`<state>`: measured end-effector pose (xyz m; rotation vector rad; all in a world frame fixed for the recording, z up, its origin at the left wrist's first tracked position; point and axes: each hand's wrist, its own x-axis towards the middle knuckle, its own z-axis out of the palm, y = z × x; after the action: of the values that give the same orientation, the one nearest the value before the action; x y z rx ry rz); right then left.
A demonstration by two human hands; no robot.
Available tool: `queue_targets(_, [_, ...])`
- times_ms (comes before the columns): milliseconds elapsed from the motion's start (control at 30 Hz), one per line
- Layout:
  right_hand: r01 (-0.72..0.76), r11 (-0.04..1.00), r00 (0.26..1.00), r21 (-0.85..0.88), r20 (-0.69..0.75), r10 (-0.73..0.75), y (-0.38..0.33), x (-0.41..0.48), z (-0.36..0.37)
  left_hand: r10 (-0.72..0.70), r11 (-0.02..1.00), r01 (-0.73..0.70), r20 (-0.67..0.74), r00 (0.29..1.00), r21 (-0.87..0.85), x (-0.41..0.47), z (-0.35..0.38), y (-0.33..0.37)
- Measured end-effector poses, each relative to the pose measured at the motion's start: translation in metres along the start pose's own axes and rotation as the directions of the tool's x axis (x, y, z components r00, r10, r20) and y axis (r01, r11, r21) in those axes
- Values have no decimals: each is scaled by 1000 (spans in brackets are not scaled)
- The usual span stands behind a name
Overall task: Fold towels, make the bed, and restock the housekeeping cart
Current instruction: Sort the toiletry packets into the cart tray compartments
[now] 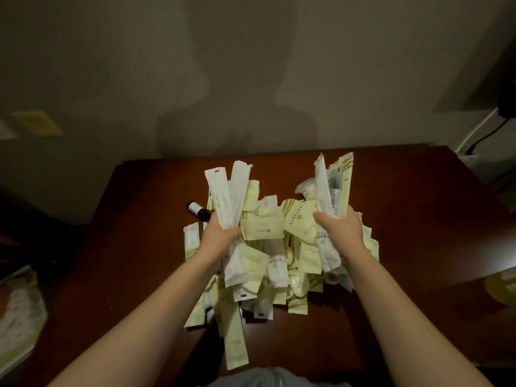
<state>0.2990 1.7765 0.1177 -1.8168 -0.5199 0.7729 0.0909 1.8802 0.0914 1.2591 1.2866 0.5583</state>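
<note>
A heap of pale yellow and white amenity packets (pixel 275 263) lies in the middle of a dark red-brown table (pixel 145 247). My left hand (pixel 220 233) grips a bunch of long white and yellow packets (pixel 229 196) that stick up and away from me. My right hand (pixel 339 230) grips another bunch of packets (pixel 332 185), also fanned upward. Both bunches are lifted above the heap. Loose packets hang and lie under my wrists.
A small dark bottle (pixel 198 210) lies on its side just left of the heap. A stack of printed paper (pixel 18 311) sits at the table's left edge. A grey wall stands behind the table, with cables (pixel 485 132) at the right. A yellow object (pixel 501 289) shows at the far right.
</note>
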Motion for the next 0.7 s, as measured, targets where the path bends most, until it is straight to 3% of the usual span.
queue_targets(433, [82,967,996,241,17,-89,-29,-21,-36,30,999,-31,-92,995,-14,-9,-10,0])
queue_targets(700, [51,946,977,320,179,-113,-36,-39,-41,78,992,-81,-35,996,-101,-33,26,15])
